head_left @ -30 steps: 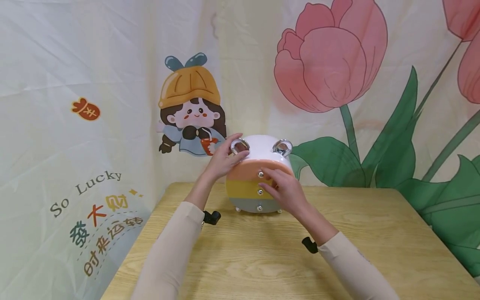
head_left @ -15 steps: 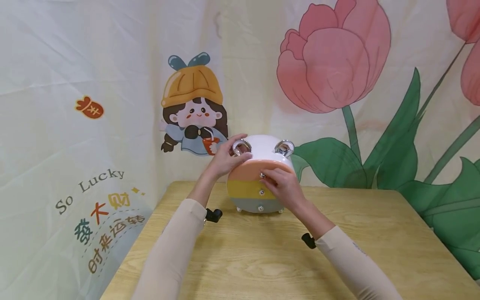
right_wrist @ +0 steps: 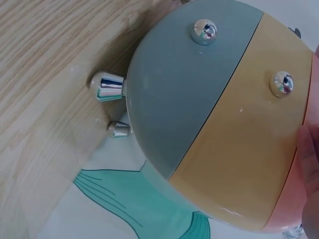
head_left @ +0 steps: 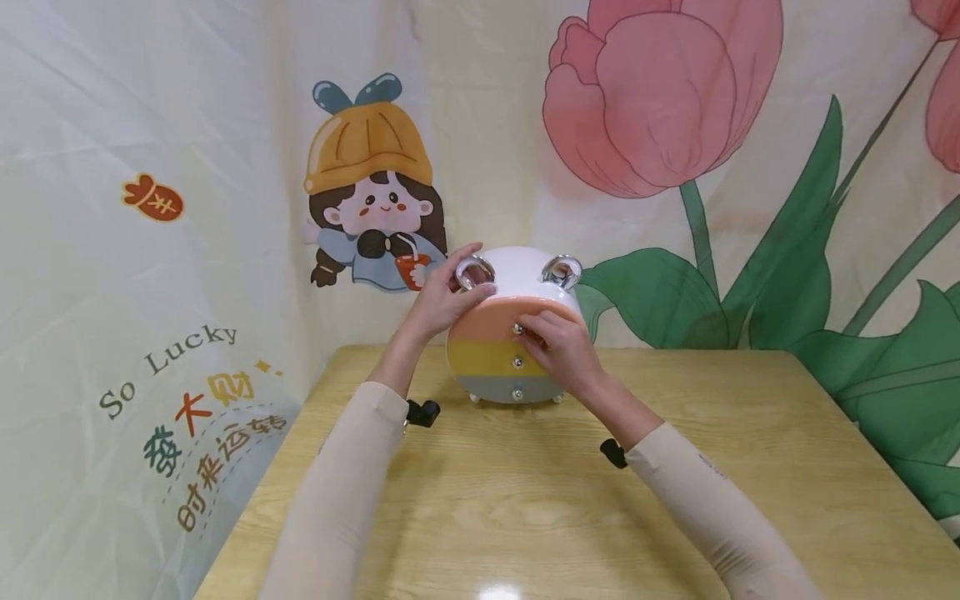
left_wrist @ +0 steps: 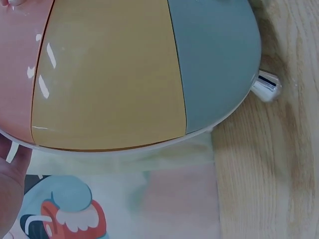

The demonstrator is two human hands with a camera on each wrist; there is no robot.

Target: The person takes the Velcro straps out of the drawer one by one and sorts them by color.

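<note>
A small drawer box [head_left: 525, 271] with a rounded white body stands upright on the table. Its front has a coral top drawer [head_left: 487, 322], a yellow middle drawer [right_wrist: 244, 129] and a grey-blue bottom drawer [right_wrist: 174, 94], each front lying flush as far as I can see. My left hand [head_left: 438, 298] holds the box's upper left corner, thumb in front of the left chrome ring ear [head_left: 476, 272] and fingers behind it. With thumb and index finger, my right hand [head_left: 564, 350] pinches the top chrome knob [head_left: 517, 329]. Middle knob [right_wrist: 281, 83] and bottom knob [right_wrist: 204, 32] are untouched.
Short chrome feet [right_wrist: 108, 86] lift the box off the wooden table [head_left: 480, 500]. Close behind hangs a printed curtain [head_left: 495, 125] with tulips and a cartoon child. A black wrist mount [head_left: 423, 413] sticks out beside the left wrist, another [head_left: 613, 452] beside the right.
My right thumb and index finger have come together on the top knob. The left hand keeps its hold. The head view has tilted slightly downward; the box stays in place.
</note>
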